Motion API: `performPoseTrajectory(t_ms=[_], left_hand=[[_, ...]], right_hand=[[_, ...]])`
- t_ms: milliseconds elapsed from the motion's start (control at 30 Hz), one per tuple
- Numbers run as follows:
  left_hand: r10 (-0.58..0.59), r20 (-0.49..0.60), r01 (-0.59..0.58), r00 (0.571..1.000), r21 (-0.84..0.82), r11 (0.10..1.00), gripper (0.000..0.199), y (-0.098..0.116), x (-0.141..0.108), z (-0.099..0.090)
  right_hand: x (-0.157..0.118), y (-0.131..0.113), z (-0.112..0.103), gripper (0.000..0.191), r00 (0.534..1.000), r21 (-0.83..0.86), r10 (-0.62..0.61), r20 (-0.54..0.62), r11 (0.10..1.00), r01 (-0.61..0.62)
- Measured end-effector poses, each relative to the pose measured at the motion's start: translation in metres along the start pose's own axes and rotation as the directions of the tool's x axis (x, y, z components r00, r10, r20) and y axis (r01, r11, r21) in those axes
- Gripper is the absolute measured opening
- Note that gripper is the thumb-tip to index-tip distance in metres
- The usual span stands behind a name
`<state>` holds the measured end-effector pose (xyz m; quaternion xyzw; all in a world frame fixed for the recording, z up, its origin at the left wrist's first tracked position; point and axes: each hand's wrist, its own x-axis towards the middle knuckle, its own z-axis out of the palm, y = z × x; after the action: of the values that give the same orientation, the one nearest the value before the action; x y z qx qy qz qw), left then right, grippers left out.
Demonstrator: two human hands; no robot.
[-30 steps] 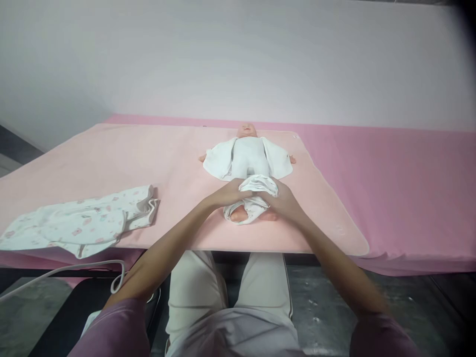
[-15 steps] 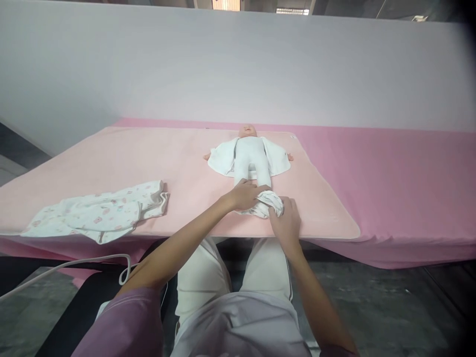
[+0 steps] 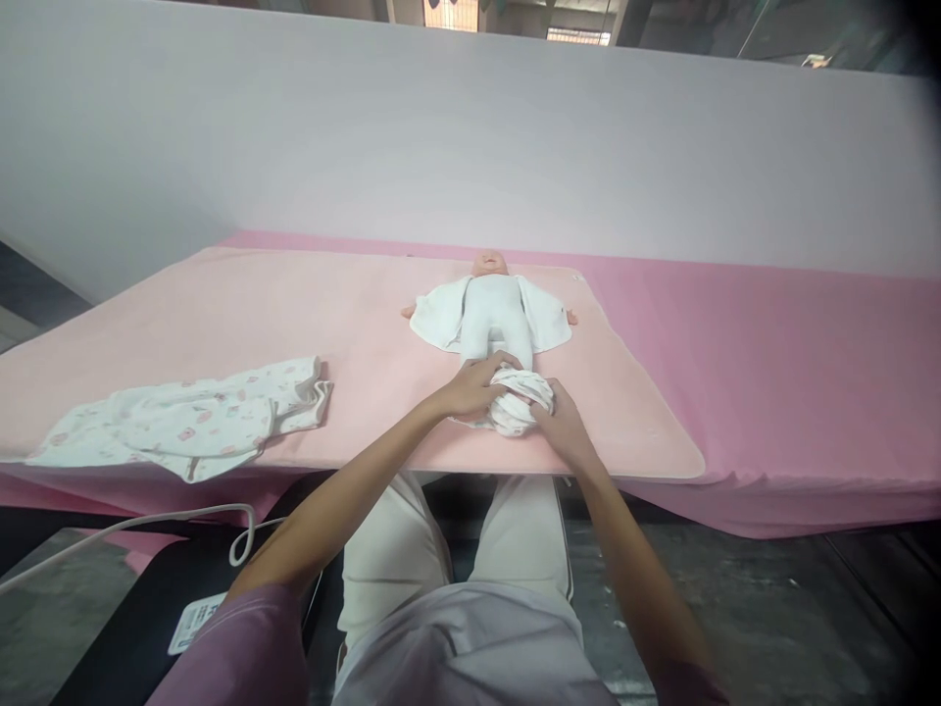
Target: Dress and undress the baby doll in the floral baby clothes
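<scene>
A baby doll (image 3: 496,304) with a white cloth body lies on its back, head away from me and legs toward me. Open white clothing (image 3: 439,314) spreads under its arms. Bunched white baby clothing (image 3: 519,404) with a faint print is gathered at the doll's feet, which it hides. My left hand (image 3: 474,385) grips the bunch from its left side, close to the doll's lower leg. On the opposite side, my right hand (image 3: 563,420) holds the bunch between thumb and fingers.
Folded printed baby clothing (image 3: 191,417) lies at the left front edge. A light pink pad (image 3: 353,314) covers part of the darker pink tablecloth (image 3: 794,373). A grey-white partition (image 3: 470,137) stands behind. A white cable (image 3: 132,525) runs at lower left.
The bunched clothing has shifted slightly left and is gathered into a rounder ring. Both hands have moved a little left with it; the doll lies as before.
</scene>
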<state>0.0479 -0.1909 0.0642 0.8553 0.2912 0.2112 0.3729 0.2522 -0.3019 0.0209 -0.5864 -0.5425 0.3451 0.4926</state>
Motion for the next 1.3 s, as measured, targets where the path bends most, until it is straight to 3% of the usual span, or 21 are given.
performPoseTrajectory(t_ms=[133, 267, 367, 500, 633, 733, 833, 900, 967, 1033, 1100, 1200, 1300], left_hand=[[-0.019, -0.034, 0.011, 0.999, -0.209, 0.978, 0.04, -0.009, -0.003, -0.002], [-0.051, -0.047, 0.035, 0.998, -0.29, 0.956, 0.042, -0.013, -0.004, -0.002], [-0.037, -0.085, 0.011, 0.996, -0.29, 0.957, 0.043, -0.015, -0.004, -0.001], [0.028, -0.104, -0.047, 0.994, -0.183, 0.982, 0.042, -0.015, -0.009, -0.004], [0.091, -0.052, -0.093, 0.995, -0.044, 0.995, 0.045, -0.011, -0.015, -0.014], [0.112, -0.008, -0.111, 0.994, 0.063, 0.992, 0.051, -0.006, -0.015, -0.025], [0.152, 0.039, -0.155, 0.988, 0.063, 0.986, 0.049, 0.0, -0.008, -0.034], [0.156, 0.032, -0.156, 0.987, 0.003, 0.988, 0.044, 0.003, 0.0, -0.038], [0.136, -0.002, -0.136, 0.991, -0.075, 0.988, 0.043, 0.006, 0.007, -0.041], [0.105, -0.059, -0.112, 0.993, -0.137, 0.984, 0.042, 0.005, 0.013, -0.045], [0.057, -0.129, -0.079, 0.99, -0.171, 0.982, 0.042, -0.002, 0.015, -0.049], [-0.064, -0.204, 0.028, 0.977, -0.177, 0.984, 0.047, -0.025, 0.012, -0.052], [-0.195, -0.235, 0.149, 0.952, -0.201, 0.968, 0.056, -0.053, 0.006, -0.049]], right_hand=[[0.009, -0.003, -0.003, 0.044, 0.993, 0.093, -0.045, 0.108, 0.995, 0.035], [0.023, -0.008, -0.012, 0.043, 0.981, -0.099, -0.19, 0.037, 0.976, 0.193], [0.039, -0.011, -0.021, 0.044, 0.966, -0.161, -0.25, 0.067, 0.953, 0.258], [0.057, -0.014, -0.038, 0.037, 0.945, -0.128, -0.188, 0.268, 0.965, 0.229], [0.071, -0.025, -0.052, 0.048, 0.872, 0.03, -0.106, 0.478, 0.994, 0.104], [0.086, -0.039, -0.053, 0.047, 0.863, 0.081, 0.004, 0.506, 0.995, -0.052], [0.106, -0.058, -0.046, 0.053, 0.842, -0.028, 0.194, 0.503, 0.978, -0.208], [0.118, -0.073, -0.04, 0.049, 0.807, -0.13, 0.231, 0.543, 0.973, -0.191], [0.128, -0.087, -0.034, 0.046, 0.784, -0.154, 0.168, 0.598, 0.984, -0.093], [0.136, -0.094, -0.029, 0.047, 0.794, -0.132, 0.097, 0.6, 0.991, -0.021], [0.141, -0.09, -0.024, 0.051, 0.851, -0.163, 0.057, 0.522, 0.986, 0.034], [0.144, -0.065, -0.017, 0.058, 0.953, -0.321, -0.011, 0.302, 0.94, 0.113], [0.141, -0.029, -0.015, 0.065, 0.981, -0.384, -0.086, 0.176, 0.911, 0.149]])
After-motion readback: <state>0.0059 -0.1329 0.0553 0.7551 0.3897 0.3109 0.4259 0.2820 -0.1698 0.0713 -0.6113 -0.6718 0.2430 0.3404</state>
